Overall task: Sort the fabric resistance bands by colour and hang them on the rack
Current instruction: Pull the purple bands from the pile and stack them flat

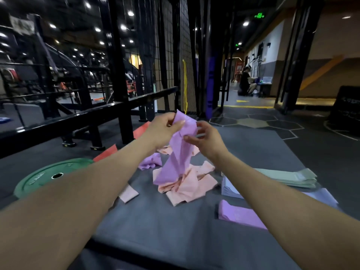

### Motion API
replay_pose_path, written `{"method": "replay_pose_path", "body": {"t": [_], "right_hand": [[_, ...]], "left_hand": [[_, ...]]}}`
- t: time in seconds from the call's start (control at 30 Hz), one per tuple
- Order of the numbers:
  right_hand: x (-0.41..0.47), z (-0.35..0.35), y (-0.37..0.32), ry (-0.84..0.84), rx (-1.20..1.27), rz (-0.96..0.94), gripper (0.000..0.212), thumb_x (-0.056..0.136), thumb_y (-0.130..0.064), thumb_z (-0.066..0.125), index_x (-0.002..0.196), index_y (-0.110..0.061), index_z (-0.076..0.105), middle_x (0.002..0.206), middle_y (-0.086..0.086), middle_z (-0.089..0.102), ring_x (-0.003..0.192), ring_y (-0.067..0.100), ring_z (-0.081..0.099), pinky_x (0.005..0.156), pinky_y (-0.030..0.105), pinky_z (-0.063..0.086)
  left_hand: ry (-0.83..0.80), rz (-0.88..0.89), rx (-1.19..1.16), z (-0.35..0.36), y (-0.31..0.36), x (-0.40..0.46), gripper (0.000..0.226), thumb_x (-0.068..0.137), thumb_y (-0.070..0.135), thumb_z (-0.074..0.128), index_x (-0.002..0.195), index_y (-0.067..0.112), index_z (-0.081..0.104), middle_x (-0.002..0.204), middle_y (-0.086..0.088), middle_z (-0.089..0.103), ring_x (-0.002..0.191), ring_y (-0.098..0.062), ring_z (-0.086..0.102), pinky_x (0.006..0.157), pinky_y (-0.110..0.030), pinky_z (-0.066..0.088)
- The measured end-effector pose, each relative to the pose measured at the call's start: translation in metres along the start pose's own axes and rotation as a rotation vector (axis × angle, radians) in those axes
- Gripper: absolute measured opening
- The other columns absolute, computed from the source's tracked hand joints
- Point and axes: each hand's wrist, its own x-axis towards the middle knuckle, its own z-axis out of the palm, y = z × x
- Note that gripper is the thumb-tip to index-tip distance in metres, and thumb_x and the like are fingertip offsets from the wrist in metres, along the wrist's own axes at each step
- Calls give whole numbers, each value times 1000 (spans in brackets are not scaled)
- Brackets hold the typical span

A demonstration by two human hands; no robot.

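- Grey gym mat (155, 221) lay underfoot, beside a black rack (116, 75).
- Left hand (161, 129) pinched the purple band (179, 152) at its top edge; right hand (204, 139) apparently pinched it just below.
- Band hung limp over the pink pile (187, 184): light, soft, probably best held by its upper fold.

Dim gym w/ black mesh partition (167, 55), hex-tile floor (272, 123), ceiling spotlights (123, 27).

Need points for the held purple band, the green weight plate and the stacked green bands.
held purple band (180, 152): head view, middle of the hanging length.
green weight plate (39, 179): head view, flat face left of the hub hole.
stacked green bands (290, 177): head view, top band's surface.
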Motion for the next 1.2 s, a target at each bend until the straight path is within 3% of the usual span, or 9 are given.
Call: {"method": "replay_pose_path", "body": {"t": [0.17, 0.3, 0.4, 0.53, 0.63, 0.77, 0.93, 1.07, 1.2], "right_hand": [[-17, -19, 1, 18, -31, -34, 16, 78, -12, 74, 83, -14, 59, 70, 0, 56, 70, 18, 51, 68, 36, 45], [-36, -27, 20, 39, -66, 69, 26, 81, -12, 71, 66, -23, 53, 62, -2, 53, 63, 18, 50, 64, 35, 47], [-52, -32, 38, 55, -23, 148, 33, 83, -8, 68, 57, -18, 51, 52, -2, 49, 53, 14, 43, 59, 31, 40], [-68, -37, 62, 73, 48, 177, 33, 85, -6, 66, 58, -14, 49, 55, 2, 47, 60, 18, 41, 62, 34, 38], [-80, -38, 77, 58, 89, 183, 28, 89, -5, 61, 64, -12, 52, 60, 3, 48, 61, 17, 42, 63, 33, 38], [-90, -30, 95, 11, 98, 188, 21, 89, -4, 59, 69, -6, 55, 62, 2, 50, 61, 13, 44, 65, 28, 41], [-92, -18, 93, -67, 96, 144, 17, 88, -8, 62, 72, -3, 58, 69, 7, 53, 71, 17, 46, 71, 33, 40], [-95, -11, 78, -132, 119, 99, 15, 88, -6, 61, 74, -9, 58, 70, 4, 53, 69, 14, 45, 69, 28, 38], [-95, -11, 65, -95, 239, 74, 21, 89, -4, 59, 71, -14, 60, 67, 1, 57, 66, 12, 48, 67, 25, 40]], "left_hand": [[92, -29, 51, 9, 20, -15, 31, 98, 26, 45, 95, 2, 63, 70, -7, 46, 64, -15, 36, 51, -21, 27], [134, -156, 93, 25, 11, -38, 35, 101, 29, 36, 89, 3, 56, 59, -4, 38, 53, -16, 32, 50, -29, 26], [154, -248, 99, 43, -6, -60, 37, 101, 29, 35, 90, 0, 56, 65, -4, 43, 63, -18, 38, 53, -28, 28], [233, -382, -15, 55, -38, -80, 35, 101, 23, 35, 86, -1, 56, 81, -21, 60, 79, -30, 57, 76, -39, 46], [227, -451, 164, 57, -55, -94, 38, 102, 19, 32, 106, -10, 57, 111, -32, 58, 104, -41, 55, 81, -39, 35], [173, -460, 324, 60, -71, -113, 41, 101, 29, 32, 91, -2, 57, 104, -28, 60, 98, -40, 55, 69, -34, 30], [107, -501, 574, 71, -81, -129, 34, 93, 37, 48, 116, 14, 56, 120, -16, 47, 115, -35, 47, 93, -41, 39], [42, -202, 134, 84, -56, -128, 33, 94, 30, 51, 121, 12, 54, 125, -7, 52, 116, -21, 50, 98, -36, 41], [-187, -250, -186, 93, -40, -133, 21, 89, 20, 59, 110, 20, 56, 106, 0, 65, 90, -12, 62, 78, -28, 54]]}}
